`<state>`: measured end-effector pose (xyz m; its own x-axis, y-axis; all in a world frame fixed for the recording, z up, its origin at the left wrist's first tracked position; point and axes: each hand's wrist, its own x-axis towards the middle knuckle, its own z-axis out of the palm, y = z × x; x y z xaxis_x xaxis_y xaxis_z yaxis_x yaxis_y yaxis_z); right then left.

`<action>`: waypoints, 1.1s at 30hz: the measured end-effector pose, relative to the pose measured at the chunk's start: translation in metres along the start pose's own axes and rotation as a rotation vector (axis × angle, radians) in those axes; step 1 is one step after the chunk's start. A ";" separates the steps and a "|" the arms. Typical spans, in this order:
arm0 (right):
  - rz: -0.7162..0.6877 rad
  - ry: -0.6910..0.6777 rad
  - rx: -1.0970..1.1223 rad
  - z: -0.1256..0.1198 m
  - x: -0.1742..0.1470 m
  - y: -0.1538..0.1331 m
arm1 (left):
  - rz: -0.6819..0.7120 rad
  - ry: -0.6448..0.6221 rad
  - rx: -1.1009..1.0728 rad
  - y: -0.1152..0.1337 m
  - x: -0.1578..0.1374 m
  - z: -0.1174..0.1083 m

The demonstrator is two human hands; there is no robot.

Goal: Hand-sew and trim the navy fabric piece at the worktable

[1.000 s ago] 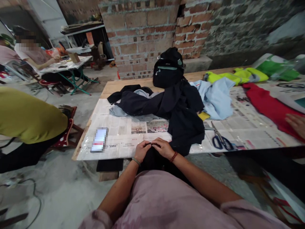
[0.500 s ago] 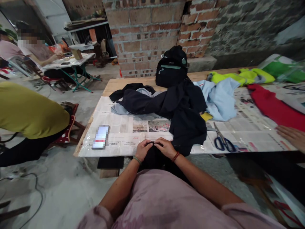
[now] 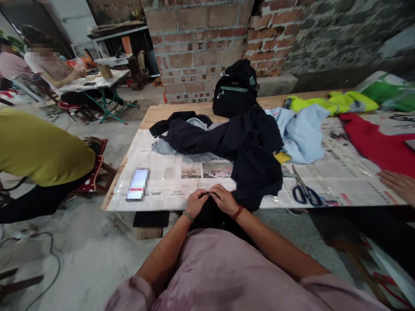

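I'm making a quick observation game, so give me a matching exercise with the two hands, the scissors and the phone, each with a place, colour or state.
Column one
1. Left hand
2. Scissors
3. Right hand
4. Phone

Column two
A. Lying flat with its screen lit, near the table's left edge
B. Reddish bracelet at the wrist
C. Greenish bracelet at the wrist
D. Dark blue handles, lying to the right of the dark garment

Right pairs: 1-C, 2-D, 3-B, 4-A
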<state>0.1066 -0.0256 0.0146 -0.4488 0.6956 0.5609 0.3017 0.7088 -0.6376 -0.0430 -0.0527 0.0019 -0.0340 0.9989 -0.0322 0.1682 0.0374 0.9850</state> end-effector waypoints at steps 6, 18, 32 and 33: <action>0.106 0.025 0.020 0.000 0.008 -0.009 | 0.012 0.000 0.049 -0.003 0.003 0.001; 0.587 -0.017 0.462 0.002 0.014 -0.007 | 0.019 -0.039 0.075 0.003 -0.001 0.000; 0.549 0.123 0.352 0.011 0.002 -0.001 | 0.028 -0.024 0.150 0.003 0.001 0.001; 0.533 0.132 0.329 0.012 0.002 -0.002 | 0.029 -0.025 0.169 0.003 0.001 0.001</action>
<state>0.0949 -0.0269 0.0110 -0.1944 0.9663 0.1690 0.1716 0.2031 -0.9640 -0.0414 -0.0516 0.0047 -0.0028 0.9999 -0.0103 0.3321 0.0107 0.9432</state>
